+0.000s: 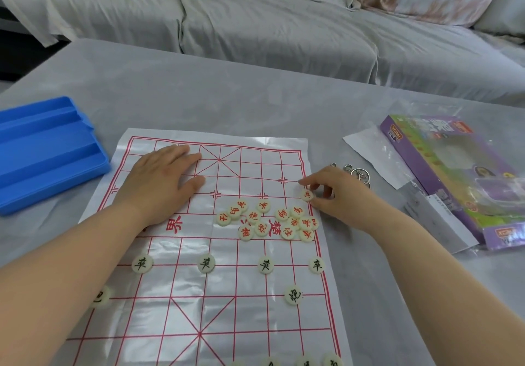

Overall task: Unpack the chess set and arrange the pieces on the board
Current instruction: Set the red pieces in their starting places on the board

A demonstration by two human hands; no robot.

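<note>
Pressing palm-down on the far left part of the board (241, 280), the left hand (164, 178) lies flat, its fingers straight and close together, holding nothing. The board is a thin, shiny sheet with red lines, spread on the grey table (255, 95) right in front of the person.

The right hand (338, 192) is at the board's right edge, fingers curled, pinching one red piece (307, 195) between thumb and fingertips. The piece sits on or just above the edge line; I cannot tell whether it touches the sheet.

Just beside that hand, towards the person, a loose heap (262, 228) of red-lettered pieces lies across the right half of the middle band, some of them touching or overlapping.

Nearer the person, four black pieces (206, 263) stand in a row across the board, well apart from one another. One more black piece sits behind them on the right, and another on the left is half hidden by the left forearm. A few more show at the bottom edge of the view, cut off.

A blue tray (51, 149) rests on the table left of the board. To the right lies a purple box (426, 167) in clear plastic wrap, with some metal rings (352, 171) between it and the right hand. A sofa (255, 24) under a grey cover stands behind the table.
</note>
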